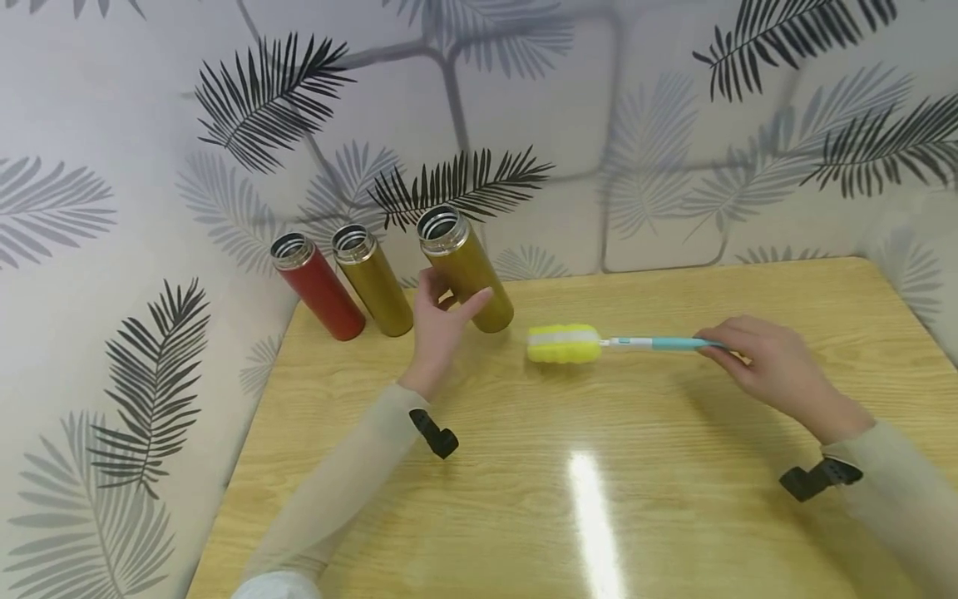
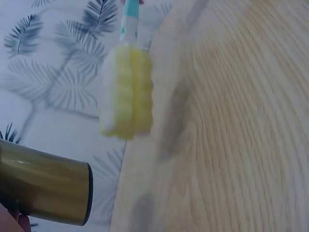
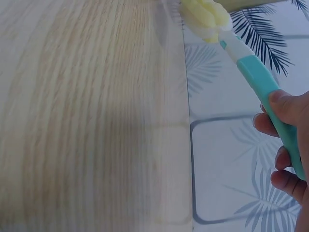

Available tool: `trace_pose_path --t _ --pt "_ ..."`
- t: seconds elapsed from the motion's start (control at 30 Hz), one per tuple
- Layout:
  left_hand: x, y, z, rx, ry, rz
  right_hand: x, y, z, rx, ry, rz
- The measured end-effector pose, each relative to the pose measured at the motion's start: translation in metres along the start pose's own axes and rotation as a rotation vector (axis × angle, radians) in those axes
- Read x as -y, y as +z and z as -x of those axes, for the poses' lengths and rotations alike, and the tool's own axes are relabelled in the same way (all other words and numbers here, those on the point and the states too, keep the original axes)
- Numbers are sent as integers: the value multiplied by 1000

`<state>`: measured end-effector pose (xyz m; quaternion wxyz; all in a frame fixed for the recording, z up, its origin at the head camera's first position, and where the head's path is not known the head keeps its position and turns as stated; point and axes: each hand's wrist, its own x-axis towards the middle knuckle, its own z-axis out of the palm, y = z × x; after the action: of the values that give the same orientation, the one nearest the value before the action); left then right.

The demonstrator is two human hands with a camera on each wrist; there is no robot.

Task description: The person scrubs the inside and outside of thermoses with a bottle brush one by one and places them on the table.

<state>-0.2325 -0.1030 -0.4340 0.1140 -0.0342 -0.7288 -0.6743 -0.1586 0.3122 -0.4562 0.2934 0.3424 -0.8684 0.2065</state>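
My left hand (image 1: 441, 324) grips the rightmost gold thermos bottle (image 1: 471, 274), thumb across its near side and the other fingers partly hidden behind it. The bottle has no lid, and its steel-rimmed mouth faces up. In the left wrist view the lower part of this gold bottle (image 2: 53, 186) shows with its dark base. My right hand (image 1: 771, 366) holds a bottle brush by its turquoise handle (image 1: 677, 343). The yellow and white sponge head (image 1: 564, 344) points left, toward the bottle, and is apart from it. The right wrist view shows thumb and fingers curled round the handle (image 3: 263, 82).
Left of the held bottle stand another lidless gold bottle (image 1: 377, 287) and a lidless red bottle (image 1: 322, 291), side by side. They are near the back left corner of the wooden table (image 1: 524, 499). A wall with leaf patterns (image 1: 666, 133) rises behind the table.
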Motion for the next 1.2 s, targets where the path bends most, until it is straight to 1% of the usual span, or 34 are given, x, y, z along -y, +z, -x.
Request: trace_pose_path --t 0.17,0.33,0.47,0.6,0.7,0.93,1.07,1.17,1.2 --pt "14 -10 -10 -33 -63 -19 -5 -7 13 24 29 -17" --pt "26 -16 -19 -49 -121 -30 -4 -11 24 28 54 -36" --pt "35 -19 -23 -56 -144 -30 -3 -14 28 16 69 -39" --pt "42 -21 -26 -84 -156 -23 -2 -16 31 22 96 -50" --pt "43 -23 -28 -93 -163 -30 -1 -17 36 24 118 -71" --pt "43 -24 -32 -88 -184 -43 0 -18 45 33 144 -95" --pt "43 -21 -34 -75 -184 -41 0 -18 46 18 141 -103" --pt "44 -18 -34 -78 -179 -43 0 -18 46 20 148 -101" --pt "40 -17 -33 -79 -185 -41 0 -18 47 23 151 -99"
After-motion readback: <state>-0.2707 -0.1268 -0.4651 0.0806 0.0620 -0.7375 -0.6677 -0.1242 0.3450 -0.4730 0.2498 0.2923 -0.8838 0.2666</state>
